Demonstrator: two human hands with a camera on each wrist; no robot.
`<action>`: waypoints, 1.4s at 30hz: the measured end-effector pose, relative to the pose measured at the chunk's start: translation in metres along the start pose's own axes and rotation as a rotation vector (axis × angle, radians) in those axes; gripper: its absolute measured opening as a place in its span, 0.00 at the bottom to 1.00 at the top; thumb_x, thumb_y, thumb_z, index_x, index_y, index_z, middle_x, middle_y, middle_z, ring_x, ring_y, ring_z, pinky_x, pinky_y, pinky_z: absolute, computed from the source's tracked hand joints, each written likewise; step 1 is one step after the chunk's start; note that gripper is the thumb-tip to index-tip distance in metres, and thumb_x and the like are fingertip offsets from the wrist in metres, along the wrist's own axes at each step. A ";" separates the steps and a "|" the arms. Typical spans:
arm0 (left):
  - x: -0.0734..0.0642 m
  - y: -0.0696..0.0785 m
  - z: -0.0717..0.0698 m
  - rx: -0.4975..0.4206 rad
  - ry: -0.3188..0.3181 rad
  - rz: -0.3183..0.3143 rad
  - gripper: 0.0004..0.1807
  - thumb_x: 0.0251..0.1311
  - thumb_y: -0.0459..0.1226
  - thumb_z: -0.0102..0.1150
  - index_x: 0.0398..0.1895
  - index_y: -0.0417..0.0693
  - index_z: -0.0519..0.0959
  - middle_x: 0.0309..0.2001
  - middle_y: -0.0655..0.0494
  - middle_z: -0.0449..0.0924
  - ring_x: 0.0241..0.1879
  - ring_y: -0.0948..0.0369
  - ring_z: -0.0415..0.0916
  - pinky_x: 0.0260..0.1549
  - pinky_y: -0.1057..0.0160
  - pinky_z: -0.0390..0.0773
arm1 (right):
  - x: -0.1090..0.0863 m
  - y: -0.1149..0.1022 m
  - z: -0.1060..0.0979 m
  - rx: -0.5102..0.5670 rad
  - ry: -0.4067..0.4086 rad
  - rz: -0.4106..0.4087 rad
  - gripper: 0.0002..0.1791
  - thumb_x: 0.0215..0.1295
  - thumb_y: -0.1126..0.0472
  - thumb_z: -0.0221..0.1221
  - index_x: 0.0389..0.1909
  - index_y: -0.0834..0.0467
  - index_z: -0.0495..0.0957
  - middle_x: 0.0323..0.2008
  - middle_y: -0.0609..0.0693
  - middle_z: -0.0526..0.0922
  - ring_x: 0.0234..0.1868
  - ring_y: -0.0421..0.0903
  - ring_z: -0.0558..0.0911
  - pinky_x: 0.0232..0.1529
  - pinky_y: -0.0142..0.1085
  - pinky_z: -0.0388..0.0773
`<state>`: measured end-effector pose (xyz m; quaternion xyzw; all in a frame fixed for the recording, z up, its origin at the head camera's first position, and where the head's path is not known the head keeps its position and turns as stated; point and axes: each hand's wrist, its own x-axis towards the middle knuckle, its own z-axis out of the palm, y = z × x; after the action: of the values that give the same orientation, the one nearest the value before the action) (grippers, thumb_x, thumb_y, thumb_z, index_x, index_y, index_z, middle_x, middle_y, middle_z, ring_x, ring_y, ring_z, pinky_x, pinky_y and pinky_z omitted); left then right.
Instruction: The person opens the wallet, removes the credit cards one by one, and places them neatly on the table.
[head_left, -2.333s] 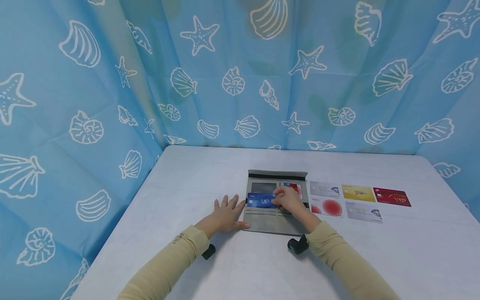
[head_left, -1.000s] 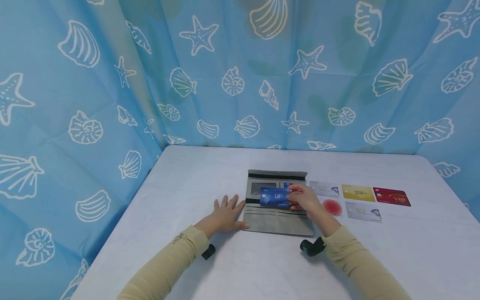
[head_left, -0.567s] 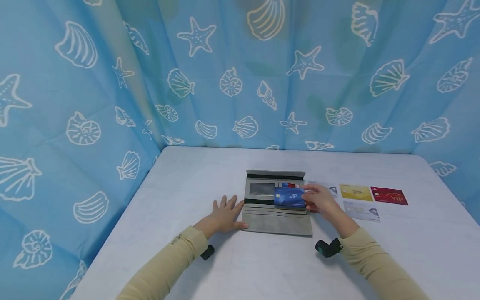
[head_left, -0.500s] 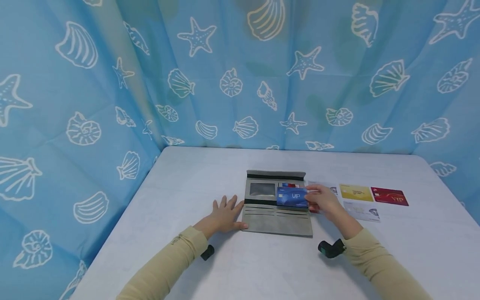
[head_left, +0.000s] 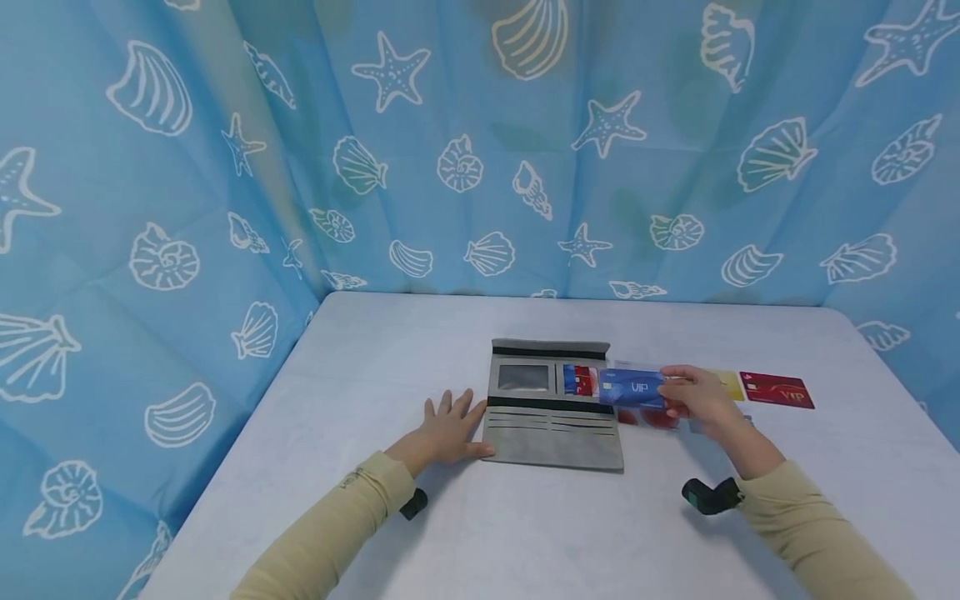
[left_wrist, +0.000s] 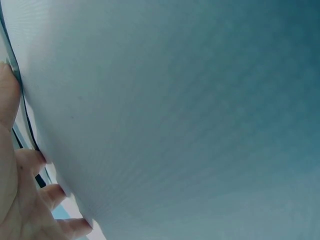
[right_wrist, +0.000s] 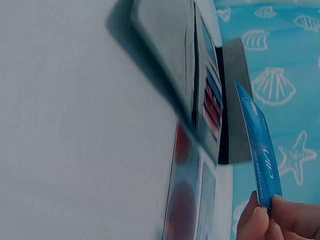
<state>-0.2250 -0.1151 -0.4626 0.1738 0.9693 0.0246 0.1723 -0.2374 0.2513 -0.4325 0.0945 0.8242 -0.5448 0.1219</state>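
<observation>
A blue VIP card [head_left: 630, 388] is pinched at its right end by my right hand [head_left: 701, 400]. In the right wrist view the same card [right_wrist: 260, 150] stands out from thumb and fingertips, raised above the table. It overlaps the right edge of an opened grey wallet [head_left: 517, 450] in the head view. My left hand [head_left: 450, 429] lies spread on the table, its fingertips and thumb at the wallet's left edge. In the wallet's upper right pocket sits a red and blue card [head_left: 579, 380]; a clear window [head_left: 523, 377] is beside it.
Right of the wallet, cards lie on the white table [head_left: 525, 533]: a red VIP card [head_left: 777, 390], a yellow card [head_left: 729, 385] partly behind my right hand, and a card with red circles [head_left: 660, 418]. Silver cards there are mostly hidden. A blue shell-print curtain [head_left: 450, 208] hangs behind.
My right hand has carried the blue card rightward from over the wallet's middle to past its right edge, uncovering the red and blue card. The left hand stays in place.
</observation>
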 end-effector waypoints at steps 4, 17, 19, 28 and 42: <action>0.001 -0.001 0.001 0.001 0.006 0.001 0.45 0.55 0.66 0.44 0.71 0.55 0.50 0.72 0.47 0.42 0.69 0.41 0.37 0.62 0.37 0.41 | -0.002 0.009 -0.013 -0.028 0.017 -0.020 0.29 0.67 0.57 0.50 0.65 0.66 0.57 0.51 0.65 0.70 0.31 0.41 0.75 0.33 0.30 0.78; 0.002 -0.002 0.003 0.016 0.012 0.008 0.45 0.55 0.66 0.44 0.71 0.55 0.50 0.72 0.47 0.42 0.69 0.41 0.37 0.62 0.37 0.42 | -0.012 0.028 -0.052 -0.073 0.053 0.009 0.32 0.68 0.55 0.49 0.65 0.69 0.54 0.52 0.68 0.65 0.33 0.42 0.74 0.33 0.30 0.78; 0.003 -0.002 0.003 0.017 0.012 0.009 0.45 0.55 0.66 0.44 0.72 0.55 0.49 0.72 0.47 0.42 0.69 0.41 0.37 0.62 0.37 0.42 | -0.013 0.030 -0.058 -0.081 0.062 0.012 0.32 0.68 0.55 0.49 0.65 0.70 0.54 0.47 0.64 0.69 0.32 0.42 0.74 0.33 0.30 0.78; 0.002 -0.002 0.003 0.009 0.019 0.011 0.45 0.55 0.66 0.44 0.71 0.54 0.50 0.72 0.47 0.43 0.69 0.40 0.38 0.62 0.37 0.42 | -0.014 0.048 -0.083 -0.068 0.083 0.040 0.32 0.67 0.56 0.50 0.64 0.72 0.53 0.44 0.60 0.70 0.31 0.40 0.74 0.34 0.30 0.78; 0.002 -0.001 0.003 0.008 0.014 0.020 0.45 0.55 0.65 0.45 0.71 0.54 0.50 0.72 0.47 0.42 0.69 0.40 0.37 0.62 0.36 0.42 | -0.017 0.077 -0.104 -0.013 0.163 0.096 0.35 0.67 0.54 0.50 0.66 0.70 0.49 0.57 0.72 0.58 0.30 0.37 0.73 0.33 0.29 0.78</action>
<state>-0.2262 -0.1154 -0.4660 0.1839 0.9688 0.0238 0.1645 -0.2089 0.3769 -0.4551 0.1772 0.8294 -0.5235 0.0811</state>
